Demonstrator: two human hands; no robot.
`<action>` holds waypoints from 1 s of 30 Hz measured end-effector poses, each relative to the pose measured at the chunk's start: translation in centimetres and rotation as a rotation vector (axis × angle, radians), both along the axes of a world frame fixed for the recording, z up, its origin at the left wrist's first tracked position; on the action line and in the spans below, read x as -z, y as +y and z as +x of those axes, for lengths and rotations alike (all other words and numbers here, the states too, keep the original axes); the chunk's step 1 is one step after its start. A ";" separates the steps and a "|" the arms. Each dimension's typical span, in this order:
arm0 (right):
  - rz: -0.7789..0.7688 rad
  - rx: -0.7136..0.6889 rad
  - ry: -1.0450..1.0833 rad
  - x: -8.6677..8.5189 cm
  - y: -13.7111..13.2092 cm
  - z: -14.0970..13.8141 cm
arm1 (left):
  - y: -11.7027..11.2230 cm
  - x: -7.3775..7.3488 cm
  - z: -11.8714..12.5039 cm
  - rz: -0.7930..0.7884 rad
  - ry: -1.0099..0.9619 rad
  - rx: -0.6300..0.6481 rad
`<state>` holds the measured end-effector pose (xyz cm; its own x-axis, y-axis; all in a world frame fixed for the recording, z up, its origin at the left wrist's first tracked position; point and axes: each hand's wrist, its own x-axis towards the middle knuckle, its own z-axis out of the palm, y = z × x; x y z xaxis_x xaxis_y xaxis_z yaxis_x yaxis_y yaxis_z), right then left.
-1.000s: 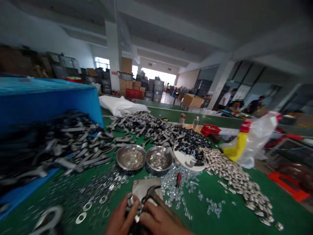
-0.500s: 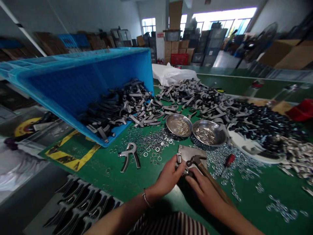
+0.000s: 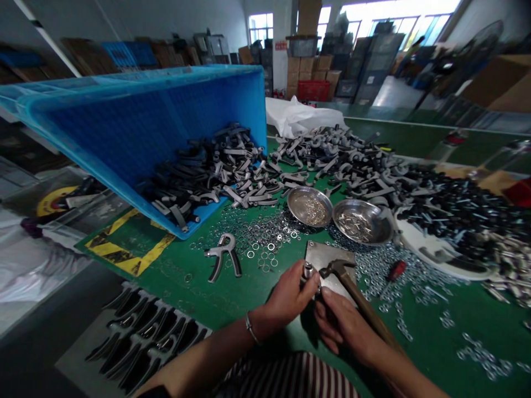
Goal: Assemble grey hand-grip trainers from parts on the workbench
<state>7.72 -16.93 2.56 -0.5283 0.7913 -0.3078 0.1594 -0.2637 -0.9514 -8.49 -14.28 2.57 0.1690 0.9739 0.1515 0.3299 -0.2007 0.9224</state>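
My left hand (image 3: pixel 288 296), with a metal bangle at its wrist, is closed on a short metal spring assembly (image 3: pixel 307 269); its shiny upper end sticks up past the thumb. Close beside it, my right hand (image 3: pixel 342 323) has its thumb and forefinger pinched at the lower end of that assembly, and what they grip is hidden. Just beyond the hands lies a steel plate (image 3: pixel 321 255), with a claw hammer (image 3: pixel 352 287) resting across it. An assembled hand gripper (image 3: pixel 224 257) with grey and black handles lies to the left.
A tipped blue crate (image 3: pixel 166 116) spills grey handles (image 3: pixel 255 188). Two metal bowls (image 3: pixel 296 205) (image 3: pixel 384 237) hold small parts. Loose rings (image 3: pixel 269 249), nuts (image 3: pixel 373 276), a red-handled screwdriver (image 3: pixel 396 271) and black screw parts (image 3: pixel 452 204) cover the green table. More hand grippers (image 3: pixel 145 326) lie in rows at lower left.
My right hand has shifted slightly down, and its lower fingers have curled under. My left hand stays closed on the spring assembly, which is turned a little. The camera view has shifted slightly.
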 end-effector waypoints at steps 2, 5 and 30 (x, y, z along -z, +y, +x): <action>-0.247 0.005 0.189 0.0 -0.5 -0.6 | 0.1 -0.1 -0.5 0.032 0.011 0.067; -0.155 0.012 0.121 -0.1 0.3 -0.4 | 0.4 0.0 -0.7 -0.050 -0.002 0.033; -0.355 -0.009 0.148 0.6 -0.1 -1.3 | -0.5 1.1 -0.6 0.044 0.097 0.054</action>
